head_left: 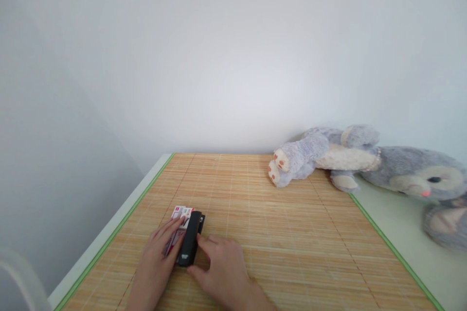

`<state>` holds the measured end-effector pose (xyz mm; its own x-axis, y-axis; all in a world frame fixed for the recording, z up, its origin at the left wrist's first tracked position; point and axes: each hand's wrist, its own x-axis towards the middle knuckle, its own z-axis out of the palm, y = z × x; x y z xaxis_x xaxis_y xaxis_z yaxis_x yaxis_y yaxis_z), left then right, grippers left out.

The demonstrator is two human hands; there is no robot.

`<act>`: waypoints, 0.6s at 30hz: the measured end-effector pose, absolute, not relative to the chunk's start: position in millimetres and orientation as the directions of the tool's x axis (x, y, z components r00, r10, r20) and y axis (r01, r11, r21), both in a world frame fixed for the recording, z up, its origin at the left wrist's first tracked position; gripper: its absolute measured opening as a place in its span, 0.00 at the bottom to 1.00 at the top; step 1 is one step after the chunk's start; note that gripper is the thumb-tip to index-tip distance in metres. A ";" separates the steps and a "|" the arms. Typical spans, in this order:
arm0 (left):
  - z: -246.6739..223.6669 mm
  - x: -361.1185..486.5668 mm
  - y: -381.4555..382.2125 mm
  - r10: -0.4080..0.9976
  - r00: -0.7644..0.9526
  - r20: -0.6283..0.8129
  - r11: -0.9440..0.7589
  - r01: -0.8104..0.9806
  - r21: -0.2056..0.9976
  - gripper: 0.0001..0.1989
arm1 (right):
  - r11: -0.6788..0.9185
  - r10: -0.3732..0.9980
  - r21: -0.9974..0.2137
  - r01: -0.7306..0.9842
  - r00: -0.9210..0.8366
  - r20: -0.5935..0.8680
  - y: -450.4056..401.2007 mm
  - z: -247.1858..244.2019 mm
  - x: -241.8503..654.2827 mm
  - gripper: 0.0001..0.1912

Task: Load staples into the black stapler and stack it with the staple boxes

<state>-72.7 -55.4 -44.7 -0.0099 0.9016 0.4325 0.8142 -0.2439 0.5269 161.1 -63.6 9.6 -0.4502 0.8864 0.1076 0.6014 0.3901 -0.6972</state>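
Note:
A black stapler [190, 240] with pale lettering at its near end lies slanted on the mat, left of the middle. Beside it, on its left, is a red-and-white package [187, 214], partly covered by fingers. My left hand [156, 255] is closed over this package, with the thumb close along the stapler's left side. From the right, my right hand [222, 265] grips the stapler, its index finger on the side and its thumb at the near end. A dark strip shows along the stapler's right edge; I cannot make out what it is.
A bamboo mat [270, 233] with green edging covers the white table [397, 223]. At the back right lies a grey plush toy [350, 155] on its side, reaching past the mat's edge. Behind stands a white wall [233, 58]. A pale curved object [24, 272] shows at lower left.

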 end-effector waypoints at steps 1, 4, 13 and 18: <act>-44.2 -72.5 -55.4 0.902 -0.007 0.432 -0.245 0.816 0.524 0.21 | 0.388 0.889 -0.693 0.608 -0.446 0.106 -63.8 9.2 160.9 0.29; -45.0 -72.8 -54.8 0.904 0.001 0.428 -0.248 0.816 0.522 0.21 | 0.383 0.891 -0.692 0.611 -0.441 0.104 -64.5 8.4 160.8 0.28; -23.6 -66.6 -64.9 0.861 -0.085 0.501 -0.204 0.845 0.494 0.21 | 0.347 0.892 -0.763 0.545 -0.442 0.090 -63.3 5.6 168.0 0.40; 9.1 -23.0 -103.1 0.749 -0.173 0.640 -0.192 0.867 0.459 0.14 | 0.308 0.932 -0.812 0.495 -0.328 0.154 -68.5 12.6 211.6 0.30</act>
<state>-23.0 -103.1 9.1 -0.1727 0.7489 0.6398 0.8673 -0.1922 0.4592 211.6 -68.5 12.6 -0.3279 0.9321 0.1539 0.4951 0.3083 -0.8123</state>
